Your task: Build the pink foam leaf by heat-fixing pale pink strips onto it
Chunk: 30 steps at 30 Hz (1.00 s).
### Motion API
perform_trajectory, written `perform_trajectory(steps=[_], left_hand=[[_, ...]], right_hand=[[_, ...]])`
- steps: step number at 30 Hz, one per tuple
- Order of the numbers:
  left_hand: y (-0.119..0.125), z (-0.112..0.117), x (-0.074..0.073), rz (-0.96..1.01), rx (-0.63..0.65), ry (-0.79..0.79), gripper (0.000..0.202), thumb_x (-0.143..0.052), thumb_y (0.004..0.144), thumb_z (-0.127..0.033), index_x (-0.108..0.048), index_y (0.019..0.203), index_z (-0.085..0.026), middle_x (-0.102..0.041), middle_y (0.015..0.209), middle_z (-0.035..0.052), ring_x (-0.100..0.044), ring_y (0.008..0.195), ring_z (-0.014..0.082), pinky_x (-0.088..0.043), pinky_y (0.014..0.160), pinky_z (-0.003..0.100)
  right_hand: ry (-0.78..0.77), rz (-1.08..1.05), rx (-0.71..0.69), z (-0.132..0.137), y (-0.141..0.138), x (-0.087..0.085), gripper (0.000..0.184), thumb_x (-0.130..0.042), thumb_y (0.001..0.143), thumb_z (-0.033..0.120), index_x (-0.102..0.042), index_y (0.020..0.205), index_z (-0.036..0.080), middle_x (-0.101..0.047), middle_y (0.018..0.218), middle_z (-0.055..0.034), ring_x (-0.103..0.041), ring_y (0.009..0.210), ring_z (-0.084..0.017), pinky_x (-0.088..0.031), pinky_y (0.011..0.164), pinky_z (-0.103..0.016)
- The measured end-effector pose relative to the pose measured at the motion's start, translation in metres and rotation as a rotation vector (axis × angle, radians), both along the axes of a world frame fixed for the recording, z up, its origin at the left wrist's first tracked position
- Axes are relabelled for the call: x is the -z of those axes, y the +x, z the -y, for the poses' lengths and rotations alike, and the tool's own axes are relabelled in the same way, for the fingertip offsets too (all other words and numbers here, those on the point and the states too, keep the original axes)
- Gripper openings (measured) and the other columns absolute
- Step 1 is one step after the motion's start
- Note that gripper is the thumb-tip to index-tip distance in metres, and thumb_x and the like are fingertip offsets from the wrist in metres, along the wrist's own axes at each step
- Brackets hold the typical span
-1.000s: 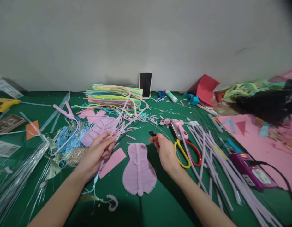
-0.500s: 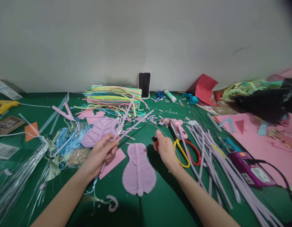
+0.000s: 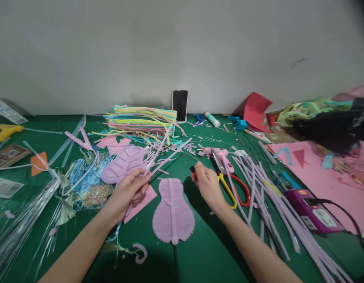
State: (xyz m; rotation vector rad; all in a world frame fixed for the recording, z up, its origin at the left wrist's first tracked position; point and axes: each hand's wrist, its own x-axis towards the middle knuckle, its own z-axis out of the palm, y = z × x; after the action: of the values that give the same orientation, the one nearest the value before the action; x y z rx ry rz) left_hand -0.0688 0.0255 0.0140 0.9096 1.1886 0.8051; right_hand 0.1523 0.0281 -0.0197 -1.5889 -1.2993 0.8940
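1. Over the last second, the left hand (image 3: 130,193) shifts slightly right, and the long, thin lilac chenille-like strip (image 3: 159,148) pinched in its fingers leans further right. A second thin lilac strip (image 3: 170,156) fans out beside it; I cannot tell whether the two are joined.

2. The right hand (image 3: 209,184) raises its thumb a little – its fingers are curled round a small black-and-orange object (image 3: 193,170), mostly hidden.

3. For the work in hand, this seems a matter of adjusting both grips: strip and object are well apart, not touching.

4. The gourd-shaped, scallop-edged lilac fuzzy panel (image 3: 182,223) lies flat and untouched on the green worktop (image 3: 199,259), between the forearms. A ribbed lilac panel (image 3: 122,164) lies just beyond the left hand.

5. Green surface shows between the hands and around the gourd-shaped panel – probably the easiest room for moving.

6. The edges are tighter: scissors with yellow and red handles (image 3: 222,171) lie just beside the right hand, and a pink paper rectangle (image 3: 148,195) lies partly behind the left.
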Motion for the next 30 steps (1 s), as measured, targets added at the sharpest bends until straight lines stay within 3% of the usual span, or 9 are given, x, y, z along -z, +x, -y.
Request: perform_trajectory(steps=[8, 14, 30], left_hand=[[-0.004, 0.002, 0.0, -0.028, 0.097, -0.018, 0.026, -0.062, 0.084, -0.042, -0.049, 0.083, -0.02, -0.038, 0.046, -0.0106, -0.019, 0.036, 0.0025, -0.012, 0.036, 0.016], [-0.008, 0.002, 0.001, -0.011, 0.109, -0.025, 0.03, -0.063, 0.083, -0.044, -0.045, 0.078, -0.02, -0.036, 0.047, -0.0102, -0.02, 0.039, 0.0026, -0.012, 0.037, 0.016], [-0.006, 0.002, -0.001, -0.018, 0.131, -0.046, 0.03, -0.065, 0.081, -0.043, -0.05, 0.077, -0.018, -0.038, 0.046, -0.0099, -0.021, 0.037, 0.0013, -0.01, 0.037, 0.015]], right_hand=[[0.027, 0.082, 0.067, -0.01, 0.016, -0.01, 0.046, -0.031, 0.091, 0.046, -0.039, 0.052, 0.021, -0.037, 0.046, 0.0032, -0.036, 0.045, -0.011, -0.023, 0.045, -0.026], [0.094, 0.216, 0.206, -0.023, 0.029, -0.023, 0.013, -0.044, 0.083, 0.034, -0.042, 0.076, 0.023, -0.047, 0.05, 0.0069, -0.043, 0.044, -0.013, -0.027, 0.047, -0.025], [0.154, 0.236, 0.279, -0.037, 0.035, -0.013, 0.016, -0.038, 0.085, 0.037, -0.029, 0.087, 0.025, -0.048, 0.055, 0.007, -0.049, 0.048, -0.017, -0.032, 0.051, -0.028]])
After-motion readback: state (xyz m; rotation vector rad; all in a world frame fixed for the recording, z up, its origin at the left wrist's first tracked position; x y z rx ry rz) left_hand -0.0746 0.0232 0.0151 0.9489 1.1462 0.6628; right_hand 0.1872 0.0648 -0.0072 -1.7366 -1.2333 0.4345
